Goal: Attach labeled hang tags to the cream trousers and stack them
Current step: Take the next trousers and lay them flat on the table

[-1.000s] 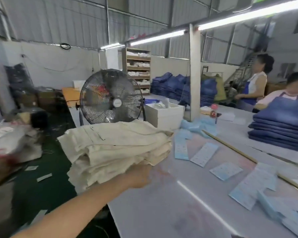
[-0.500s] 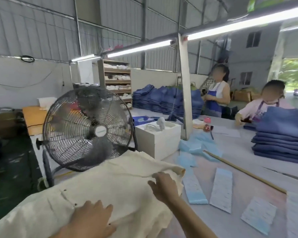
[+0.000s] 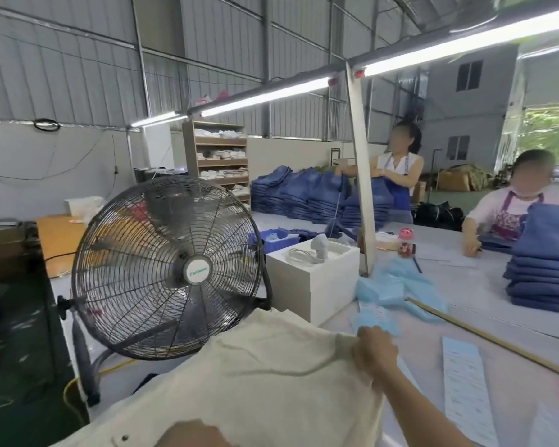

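Cream trousers (image 3: 255, 375): soft, floppy, bulky.
Your right hand (image 3: 373, 353) is pinching the far edge with curled fingers; left hand's (image 3: 191, 435) fingers are hidden, so grip undetermined.

- Cream is seen on the trousers (image 3: 255, 375), just below the fan (image 3: 171, 269).
- The fan is caged in black wire.
- A white box (image 3: 313, 279) is seen right of the fan.
- Farther right, pale blue tags (image 3: 462, 388) and folded blue jeans (image 3: 546, 275) are seen.
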{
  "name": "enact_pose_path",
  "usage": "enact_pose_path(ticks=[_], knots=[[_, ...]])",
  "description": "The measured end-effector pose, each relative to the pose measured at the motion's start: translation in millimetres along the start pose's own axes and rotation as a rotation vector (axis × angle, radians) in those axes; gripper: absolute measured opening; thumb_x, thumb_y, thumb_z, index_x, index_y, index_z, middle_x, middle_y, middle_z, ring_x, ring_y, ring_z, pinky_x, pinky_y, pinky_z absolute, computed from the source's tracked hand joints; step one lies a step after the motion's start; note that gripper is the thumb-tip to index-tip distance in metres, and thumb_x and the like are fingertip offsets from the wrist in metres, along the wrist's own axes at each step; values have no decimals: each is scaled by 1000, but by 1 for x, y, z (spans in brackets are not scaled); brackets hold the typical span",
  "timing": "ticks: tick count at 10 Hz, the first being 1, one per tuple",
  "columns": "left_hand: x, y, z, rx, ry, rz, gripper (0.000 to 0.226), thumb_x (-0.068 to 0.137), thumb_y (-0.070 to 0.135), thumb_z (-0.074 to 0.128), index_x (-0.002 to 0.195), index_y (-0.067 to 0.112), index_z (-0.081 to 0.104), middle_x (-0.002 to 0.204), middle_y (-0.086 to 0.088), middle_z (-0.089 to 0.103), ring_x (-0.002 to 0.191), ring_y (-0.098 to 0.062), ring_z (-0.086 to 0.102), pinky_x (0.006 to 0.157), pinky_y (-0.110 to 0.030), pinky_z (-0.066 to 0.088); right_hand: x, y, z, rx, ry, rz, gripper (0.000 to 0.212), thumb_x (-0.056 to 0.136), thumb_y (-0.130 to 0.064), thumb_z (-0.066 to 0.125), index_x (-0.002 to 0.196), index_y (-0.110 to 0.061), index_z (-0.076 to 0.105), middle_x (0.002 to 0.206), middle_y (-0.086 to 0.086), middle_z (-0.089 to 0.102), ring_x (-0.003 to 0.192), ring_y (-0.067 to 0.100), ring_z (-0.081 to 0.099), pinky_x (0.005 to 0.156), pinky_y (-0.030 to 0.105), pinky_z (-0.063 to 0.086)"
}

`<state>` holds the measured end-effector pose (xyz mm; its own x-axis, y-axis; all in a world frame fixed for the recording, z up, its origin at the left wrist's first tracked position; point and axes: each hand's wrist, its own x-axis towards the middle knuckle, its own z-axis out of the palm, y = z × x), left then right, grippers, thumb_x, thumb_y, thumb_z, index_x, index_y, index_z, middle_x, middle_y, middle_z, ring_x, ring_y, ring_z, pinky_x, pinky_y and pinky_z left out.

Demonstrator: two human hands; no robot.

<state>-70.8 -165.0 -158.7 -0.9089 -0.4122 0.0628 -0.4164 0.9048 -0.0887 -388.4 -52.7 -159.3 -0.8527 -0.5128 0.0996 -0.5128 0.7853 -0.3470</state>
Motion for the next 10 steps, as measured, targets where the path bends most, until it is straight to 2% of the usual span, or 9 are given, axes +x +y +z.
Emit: enact_pose_path(ticks=[1, 2, 3, 4, 5, 6, 7, 8, 10], knots=[[14, 25, -74, -15, -108, 4, 57, 91, 58, 43, 143, 38, 31, 146, 6, 39, 125, -21, 41, 106, -30, 31, -12, -16, -16, 363, 104, -230, 16, 84, -11, 60, 73, -18, 50, 78, 3, 57, 82, 24, 58, 64, 27, 33], [59, 12, -112, -25, 68, 70, 90, 82, 45, 66, 150, 31, 8, 155, 6, 21, 142, -18, 24, 113, -32, 28, -44, -43, -43, 523, 205, -485, 15, 82, -16, 71, 79, -20, 56, 66, -12, 54, 64, 15, 53, 55, 13, 35], [102, 13, -148, -13, 78, 121, 116, 69, 41, 79, 150, 29, -2, 159, 7, 3, 147, -19, -5, 120, -43, 2, -81, -58, -74, 697, 315, -648, 28, 77, -14, 75, 76, -35, 57, 62, -26, 57, 58, -4, 53, 54, 5, 34], [126, 18, -173, -81, 73, 205, 84, 67, 46, 79, 140, 29, 40, 146, 3, 41, 142, -17, 25, 117, -53, 7, -110, -56, -103, 854, 365, -628, 39, 75, -12, 76, 68, -44, 55, 65, -27, 58, 60, -7, 51, 53, 7, 34], [135, 29, -197, -138, 134, 252, 31, 71, 54, 73, 88, 28, 69, 84, 11, 67, 86, -11, 61, 91, -34, 46, -126, -38, -119, 1056, 465, -466, 28, 77, -11, 75, 72, -33, 59, 69, -18, 63, 61, -3, 54, 56, 11, 39], [136, 56, -231, 30, 251, 221, 40, 76, 68, 55, 75, 29, 62, 68, 14, 53, 74, -12, 53, 65, -28, 38, -142, -23, -116, 1361, 346, -279, 38, 74, -11, 79, 104, -19, 57, 91, -4, 69, 83, 9, 67, 72, 32, 57], [132, 91, -282, 188, 462, 241, 47, 82, 68, 47, 78, 24, 63, 77, 3, 61, 80, -21, 57, 65, -29, 30, -171, -18, -94, 1436, 114, -202, 68, 60, -24, 88, 117, -17, 52, 107, 4, 66, 96, 17, 67, 82, 38, 57], [119, 129, -331, 296, 581, 281, 51, 82, 66, 49, 88, 18, 65, 80, -2, 60, 78, -21, 53, 67, -31, 30, -202, -14, -76, 1468, -104, -174, 77, 53, -37, 87, 121, -22, 54, 107, -4, 70, 99, 13, 67, 86, 34, 56], [81, 198, -403, 281, 768, 346, 50, 82, 62, 55, 71, 14, 54, 88, -12, 61, 89, -29, 57, 70, -34, 33, -247, 39, -77, 1457, -258, -244, 67, 59, -32, 86, 118, -11, 63, 111, 7, 70, 106, 23, 65, 90, 38, 53]])
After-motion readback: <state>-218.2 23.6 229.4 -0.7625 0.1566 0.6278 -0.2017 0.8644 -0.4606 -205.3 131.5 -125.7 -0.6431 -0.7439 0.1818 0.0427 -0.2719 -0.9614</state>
